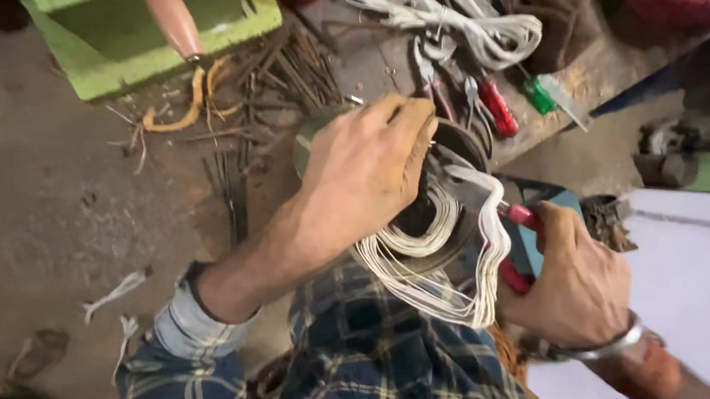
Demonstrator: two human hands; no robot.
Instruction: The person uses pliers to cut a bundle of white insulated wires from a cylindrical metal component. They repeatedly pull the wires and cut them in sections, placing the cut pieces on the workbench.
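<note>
The left hand (362, 175) clamps down over the rim of a round motor stator (450, 148) held at the lap, fingers curled tight. The right hand (576, 282) grips red-handled pliers (522, 218) beside white winding coils (425, 267) — these hang loose, partly out of the core, so much of the winding work looks unfinished

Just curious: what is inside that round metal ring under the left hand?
White wire loops spill from the round metal ring; the left hand covers the rest.
</note>
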